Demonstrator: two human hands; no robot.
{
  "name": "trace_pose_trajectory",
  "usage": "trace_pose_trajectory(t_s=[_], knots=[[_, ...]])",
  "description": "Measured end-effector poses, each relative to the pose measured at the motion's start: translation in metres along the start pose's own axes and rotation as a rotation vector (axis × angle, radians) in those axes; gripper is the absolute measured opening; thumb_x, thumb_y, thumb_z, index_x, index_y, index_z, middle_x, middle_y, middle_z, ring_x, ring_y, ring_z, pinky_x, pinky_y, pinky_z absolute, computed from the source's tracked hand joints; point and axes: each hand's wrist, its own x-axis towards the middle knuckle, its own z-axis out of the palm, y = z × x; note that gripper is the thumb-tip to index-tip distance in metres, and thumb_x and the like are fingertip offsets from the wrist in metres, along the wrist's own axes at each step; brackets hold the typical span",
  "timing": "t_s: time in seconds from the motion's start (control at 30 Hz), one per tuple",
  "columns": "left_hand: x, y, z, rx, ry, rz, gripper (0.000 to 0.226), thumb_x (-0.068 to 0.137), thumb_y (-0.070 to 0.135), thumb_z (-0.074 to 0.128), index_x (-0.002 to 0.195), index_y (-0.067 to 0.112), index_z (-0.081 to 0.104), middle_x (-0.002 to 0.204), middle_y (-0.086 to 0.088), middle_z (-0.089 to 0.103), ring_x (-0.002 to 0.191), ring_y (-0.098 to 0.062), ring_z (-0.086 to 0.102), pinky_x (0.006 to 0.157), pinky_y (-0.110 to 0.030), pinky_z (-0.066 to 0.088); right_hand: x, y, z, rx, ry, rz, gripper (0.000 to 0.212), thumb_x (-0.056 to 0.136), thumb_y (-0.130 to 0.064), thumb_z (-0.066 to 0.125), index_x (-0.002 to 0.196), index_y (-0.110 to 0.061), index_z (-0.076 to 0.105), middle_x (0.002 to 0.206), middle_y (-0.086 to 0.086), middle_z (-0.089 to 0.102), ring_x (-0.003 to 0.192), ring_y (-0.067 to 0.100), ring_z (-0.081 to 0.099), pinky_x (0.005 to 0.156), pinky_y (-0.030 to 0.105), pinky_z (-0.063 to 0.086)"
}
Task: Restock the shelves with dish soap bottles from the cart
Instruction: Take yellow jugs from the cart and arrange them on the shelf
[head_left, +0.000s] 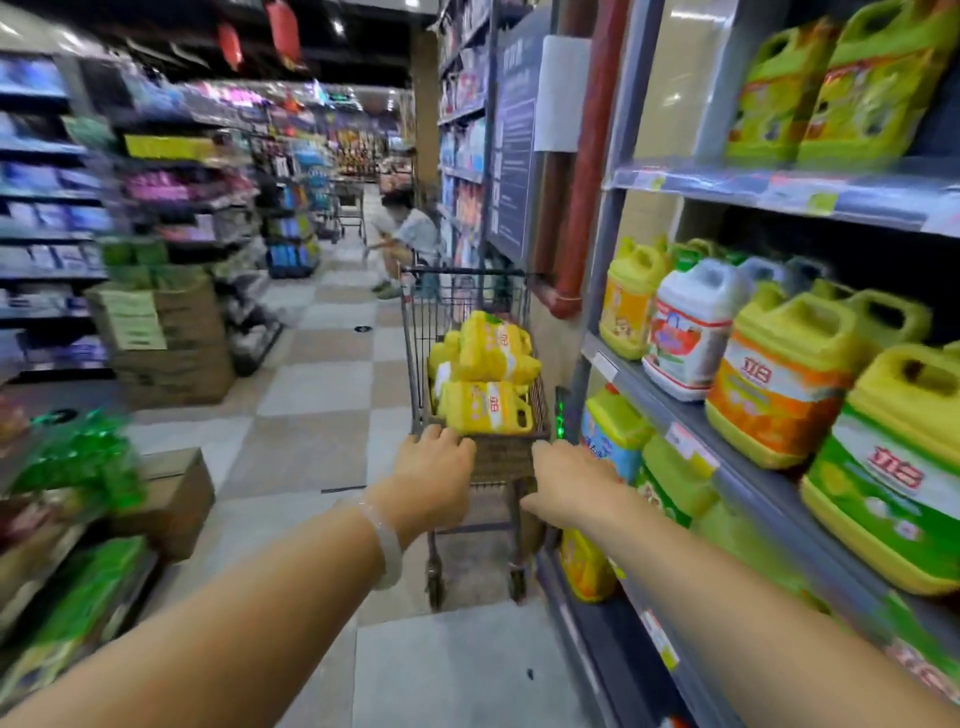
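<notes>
Both hands lay on the near end of the shopping cart (470, 364), which stood in the aisle just beside the right-hand shelving (737, 467); the left hand (431, 478), with a pale bangle (387, 545) on its wrist, curled its fingers over the cart's handle, while the right hand (569, 486) rested at the handle's right end with its fingers reaching forward, and whether they closed round the bar I could not tell, since the back of the hand hid them; gripping the bar at both ends seemed meant to steer the cart straight along the shelf edge. The yellow dish soap jugs (485, 379) lay on their sides in the cart's basket, heaped one on another, probably so that they would not topple while the cart rolled; none was in hand, so the restocking proper looked not yet begun. The cart was parked close to the shelves presumably to shorten each lift from basket to shelf; on the middle shelf stood a yellow jug (631, 304), a white jug (696, 327) and an orange-labelled jug (784, 374), upright with handles up and labels facing the aisle, as stock is faced for shoppers. Cardboard boxes (161, 338) were stacked on the left; far down the aisle a person (410, 239) crouched by the shelves.
</notes>
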Motion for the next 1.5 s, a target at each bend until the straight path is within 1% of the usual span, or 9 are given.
trace_pose_trajectory(t_s=[0.13,0.27,0.4,0.53,0.73,0.87,1.13,1.27,1.5], knots=[[0.074,-0.038,-0.003,-0.027,-0.004,-0.044,0.047,0.088,0.031,0.056,0.128,0.012,0.043,0.132,-0.010,0.046,0.125,-0.028,0.041,0.103,-0.040,0.038,0.091,0.000,-0.017,0.020,-0.029,-0.045,0.052,0.089,-0.036,0.060,0.130,-0.009,0.042,0.132,0.013,0.048,0.122,0.033,0.048,0.093,0.042,0.045],[0.138,-0.076,-0.003,-0.058,-0.033,-0.086,0.050,0.089,0.036,0.057,0.130,0.012,0.042,0.134,-0.009,0.045,0.126,-0.027,0.040,0.106,-0.039,0.036,0.177,-0.004,-0.033,0.025,-0.027,-0.092,0.052,0.089,-0.038,0.059,0.130,-0.012,0.042,0.130,0.011,0.051,0.119,0.032,0.051,0.089,0.038,0.046],[0.193,-0.113,0.021,-0.067,-0.089,-0.110,0.056,0.088,0.039,0.057,0.134,0.014,0.039,0.138,-0.009,0.043,0.128,-0.027,0.038,0.106,-0.039,0.035,0.251,-0.021,-0.026,0.004,-0.104,-0.125,0.052,0.090,-0.036,0.059,0.131,-0.010,0.043,0.132,0.011,0.049,0.121,0.032,0.049,0.090,0.038,0.046],[0.264,-0.157,0.045,-0.076,-0.112,-0.104,0.055,0.088,0.035,0.058,0.135,0.014,0.038,0.138,-0.009,0.043,0.129,-0.027,0.038,0.107,-0.039,0.036,0.329,-0.044,-0.013,-0.002,-0.141,-0.131,0.045,0.090,-0.034,0.058,0.128,-0.012,0.047,0.130,0.011,0.052,0.120,0.032,0.049,0.088,0.036,0.045],[0.380,-0.228,0.071,-0.058,-0.172,0.041,0.056,0.088,0.036,0.057,0.135,0.013,0.037,0.138,-0.011,0.042,0.129,-0.030,0.038,0.106,-0.041,0.037,0.439,-0.063,-0.007,0.035,-0.199,-0.021,0.040,0.092,-0.032,0.055,0.125,-0.009,0.049,0.131,0.013,0.050,0.120,0.033,0.049,0.090,0.039,0.044],[0.456,-0.267,0.072,-0.038,-0.167,0.106,0.060,0.089,0.034,0.055,0.139,0.011,0.033,0.138,-0.012,0.041,0.129,-0.030,0.038,0.104,-0.041,0.038,0.503,-0.061,-0.009,0.077,-0.236,0.109,0.048,0.090,-0.037,0.058,0.127,-0.010,0.046,0.133,0.012,0.049,0.121,0.034,0.048,0.093,0.041,0.045],[0.579,-0.282,0.093,-0.031,-0.235,0.245,0.061,0.087,0.042,0.058,0.138,0.015,0.036,0.138,-0.010,0.041,0.129,-0.030,0.038,0.103,-0.041,0.038,0.602,-0.039,-0.012,0.106,-0.218,0.243,0.056,0.089,-0.039,0.058,0.133,-0.009,0.041,0.137,0.014,0.045,0.127,0.033,0.044,0.097,0.041,0.042],[0.640,-0.287,0.099,-0.008,-0.255,0.276,0.063,0.088,0.041,0.057,0.139,0.013,0.034,0.139,-0.011,0.039,0.129,-0.031,0.037,0.103,-0.044,0.039,0.664,-0.020,-0.012,0.157,-0.187,0.289,0.068,0.089,-0.042,0.059,0.143,-0.012,0.032,0.141,0.011,0.044,0.128,0.032,0.044,0.097,0.040,0.042],[0.754,-0.288,0.094,-0.031,-0.278,0.337,0.071,0.088,0.045,0.056,0.144,0.010,0.030,0.141,-0.013,0.040,0.129,-0.032,0.040,0.105,-0.042,0.039,0.732,0.013,-0.008,0.277,-0.182,0.376,0.060,0.088,-0.038,0.060,0.137,-0.011,0.038,0.138,0.012,0.046,0.126,0.032,0.046,0.095,0.039,0.042]])
